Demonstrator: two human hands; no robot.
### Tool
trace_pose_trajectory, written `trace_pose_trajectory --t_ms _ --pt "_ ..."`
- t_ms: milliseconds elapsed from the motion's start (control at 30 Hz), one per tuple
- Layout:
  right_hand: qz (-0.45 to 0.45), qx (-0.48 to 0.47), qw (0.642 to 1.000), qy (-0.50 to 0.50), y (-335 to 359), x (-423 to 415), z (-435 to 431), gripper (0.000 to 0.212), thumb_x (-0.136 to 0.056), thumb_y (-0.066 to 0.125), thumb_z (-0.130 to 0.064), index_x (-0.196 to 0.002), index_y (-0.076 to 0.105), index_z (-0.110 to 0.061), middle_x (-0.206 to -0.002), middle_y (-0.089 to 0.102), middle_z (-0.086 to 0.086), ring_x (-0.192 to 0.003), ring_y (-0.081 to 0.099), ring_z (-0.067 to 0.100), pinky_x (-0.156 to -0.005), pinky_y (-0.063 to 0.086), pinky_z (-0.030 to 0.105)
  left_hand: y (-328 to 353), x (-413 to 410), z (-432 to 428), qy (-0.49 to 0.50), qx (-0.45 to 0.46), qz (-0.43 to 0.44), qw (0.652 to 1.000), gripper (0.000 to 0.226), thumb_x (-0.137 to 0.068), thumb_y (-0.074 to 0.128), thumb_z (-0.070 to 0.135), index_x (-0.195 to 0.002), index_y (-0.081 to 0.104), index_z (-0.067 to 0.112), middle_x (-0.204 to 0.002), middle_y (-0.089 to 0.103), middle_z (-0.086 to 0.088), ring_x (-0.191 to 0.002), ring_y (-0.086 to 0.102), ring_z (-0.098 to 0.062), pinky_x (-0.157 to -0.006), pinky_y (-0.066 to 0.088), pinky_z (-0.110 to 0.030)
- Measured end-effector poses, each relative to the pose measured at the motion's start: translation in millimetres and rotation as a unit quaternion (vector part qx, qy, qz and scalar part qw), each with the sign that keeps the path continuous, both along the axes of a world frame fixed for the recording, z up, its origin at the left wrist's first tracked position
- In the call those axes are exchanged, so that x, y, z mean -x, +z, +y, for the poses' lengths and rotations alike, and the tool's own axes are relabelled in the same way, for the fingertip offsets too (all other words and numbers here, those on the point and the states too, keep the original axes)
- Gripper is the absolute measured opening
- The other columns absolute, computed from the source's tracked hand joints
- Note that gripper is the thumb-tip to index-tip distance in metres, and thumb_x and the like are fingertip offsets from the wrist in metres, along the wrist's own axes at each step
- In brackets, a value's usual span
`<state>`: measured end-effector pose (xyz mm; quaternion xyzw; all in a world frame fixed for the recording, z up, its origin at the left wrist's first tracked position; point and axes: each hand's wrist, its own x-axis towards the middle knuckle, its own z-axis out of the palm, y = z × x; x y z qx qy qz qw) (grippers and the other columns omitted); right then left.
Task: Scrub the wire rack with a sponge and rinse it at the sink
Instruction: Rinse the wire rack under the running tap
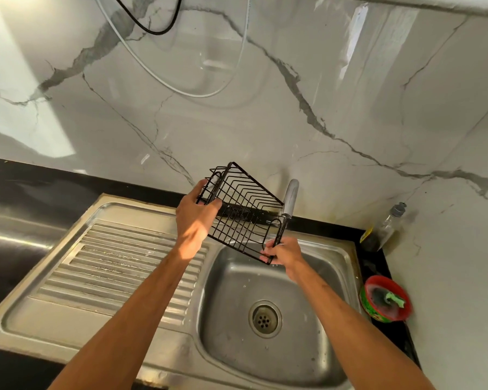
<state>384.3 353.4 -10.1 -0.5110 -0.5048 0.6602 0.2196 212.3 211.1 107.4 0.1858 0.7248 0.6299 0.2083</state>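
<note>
over sink [345, 250], left hand [193, 220] and right hand [283, 251] grip wire rack [243, 218], long axis slanting down-right

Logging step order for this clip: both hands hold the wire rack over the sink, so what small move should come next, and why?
Probably release the right hand and reach for the green scrubber in the red bowl. Neither hand holds a sponge, and the left hand grips the black wire rack above the sink basin.

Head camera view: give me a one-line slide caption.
Left hand and right hand hold a black wire rack tilted above the steel sink.
</note>
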Motion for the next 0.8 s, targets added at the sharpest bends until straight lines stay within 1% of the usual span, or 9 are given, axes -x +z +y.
trace_pose_trajectory --t_ms 100,233,333,467,567,633,700,733,800 --pt "0.043 0.021 0.998 -0.037 1 0 -1 0.017 -0.087 0.068 0.006 -0.104 0.066 0.004 -0.102 0.072 0.022 -0.089 0.074 0.032 -0.074 0.063 0.043 -1 0 1 0.015 -0.015 -0.006 1.0 0.071 -0.086 0.073 0.012 -0.148 0.049 0.036 -0.157 0.045 0.003 -0.133 0.052 -0.022 -0.102 0.047 -0.036" --pt "0.034 0.055 0.997 0.028 -1 -2 -10 0.027 -0.088 0.06 0.017 -0.112 0.061 0.004 -0.108 0.069 0.025 -0.096 0.073 0.035 -0.071 0.063 0.041 0 -1 2 0.018 -0.016 -0.006 1.0 0.07 -0.087 0.074 0.011 -0.147 0.049 0.037 -0.159 0.042 0.003 -0.136 0.051 -0.024 -0.103 0.047 -0.038" --pt "0.053 0.048 0.997 -0.042 -3 -2 -6 0.02 -0.089 0.063 0.01 -0.107 0.065 0.002 -0.104 0.071 0.022 -0.091 0.074 0.032 -0.072 0.063 0.041 -4 -3 0 0.032 -0.027 -0.027 0.999 0.072 -0.088 0.073 0.01 -0.148 0.046 0.036 -0.159 0.041 0.002 -0.138 0.049 -0.025 -0.105 0.048 -0.04" --pt "0.016 0.033 0.999 0.031 -2 -2 -5 0.023 -0.088 0.061 0.015 -0.109 0.063 0.004 -0.104 0.07 0.025 -0.085 0.075 0.035 -0.075 0.063 0.042 -6 -1 -1 0.03 -0.036 -0.028 0.999 0.071 -0.088 0.073 0.008 -0.147 0.047 0.037 -0.159 0.041 0.001 -0.138 0.048 -0.024 -0.105 0.048 -0.038" --pt "0.052 0.038 0.997 -0.039 -5 -3 -5 0.02 -0.09 0.062 0.009 -0.109 0.064 0.004 -0.102 0.072 0.024 -0.087 0.075 0.032 -0.076 0.063 0.042 -9 -6 -3 0.039 -0.039 -0.013 0.998 0.073 -0.088 0.072 0.009 -0.15 0.044 0.035 -0.158 0.042 -0.002 -0.135 0.051 -0.025 -0.102 0.049 -0.036" --pt "0.049 0.037 0.998 -0.018 -4 0 -7 0.017 -0.093 0.062 0.003 -0.11 0.064 0.003 -0.102 0.072 0.024 -0.084 0.075 0.033 -0.076 0.063 0.042 -12 -7 -5 0.056 -0.039 -0.002 0.998 0.075 -0.087 0.072 0.01 -0.151 0.043 0.036 -0.157 0.043 -0.003 -0.128 0.055 -0.021 -0.094 0.054 -0.032" --pt "0.045 0.04 0.998 -0.006 -3 -1 -9 0.016 -0.092 0.063 0.003 -0.108 0.065 0.004 -0.103 0.072 0.024 -0.085 0.075 0.033 -0.075 0.063 0.04 -15 -7 -7 0.05 -0.038 0.012 0.998 0.074 -0.087 0.072 0.007 -0.15 0.044 0.034 -0.157 0.042 -0.005 -0.112 0.059 -0.013 -0.072 0.054 -0.017" --pt "0.052 0.04 0.997 -0.028 -3 -3 -8 0.016 -0.091 0.063 0.005 -0.107 0.065 0.004 -0.103 0.072 0.022 -0.087 0.075 0.032 -0.074 0.063 0.038 -18 -9 -8 0.043 -0.043 0.018 0.998 0.074 -0.087 0.072 0.005 -0.15 0.045 0.033 -0.156 0.042 -0.004 -0.105 0.06 -0.011 -0.063 0.053 -0.014" --pt "0.054 0.032 0.995 -0.072 -5 -2 -5 0.018 -0.09 0.062 0.008 -0.107 0.066 0.003 -0.103 0.072 0.02 -0.09 0.074 0.027 -0.07 0.063 0.033 -22 -14 -12 0.041 -0.052 0.029 0.997 0.075 -0.088 0.07 0.0 -0.151 0.044 0.032 -0.154 0.041 0.002 -0.101 0.062 -0.008 -0.059 0.052 -0.013"
